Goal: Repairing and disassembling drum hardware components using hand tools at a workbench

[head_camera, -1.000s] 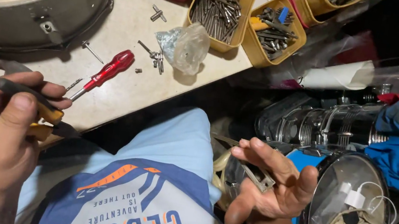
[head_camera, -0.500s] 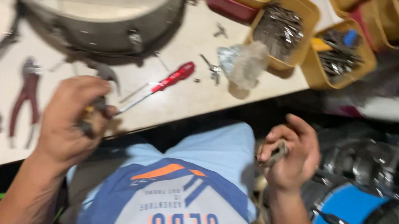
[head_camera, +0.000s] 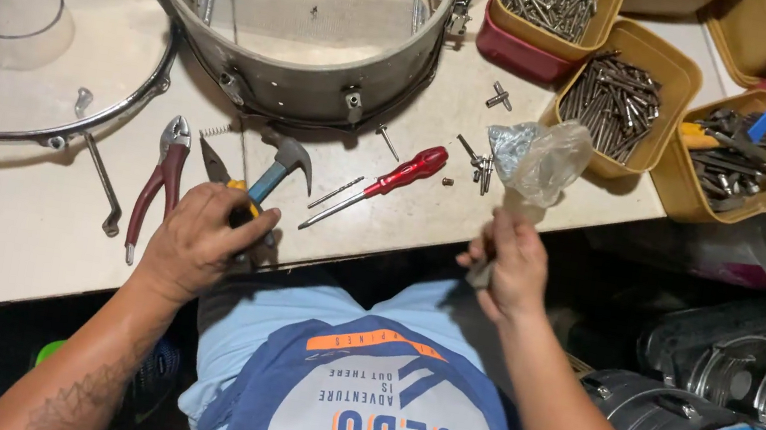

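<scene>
Gripping noted: left hand (head_camera: 197,240) closed over hammer (head_camera: 269,178) handle at table (head_camera: 6,230) edge, head beside red pliers (head_camera: 161,177). Right hand (head_camera: 507,264) curled round small dark part, kind unclear, below plastic bag (head_camera: 538,157). Red screwdriver (head_camera: 386,183) laid between hands.

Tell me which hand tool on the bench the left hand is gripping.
The hammer with the blue-and-yellow handle: the left hand wraps its grip, while the red pliers and red screwdriver lie untouched.
</scene>
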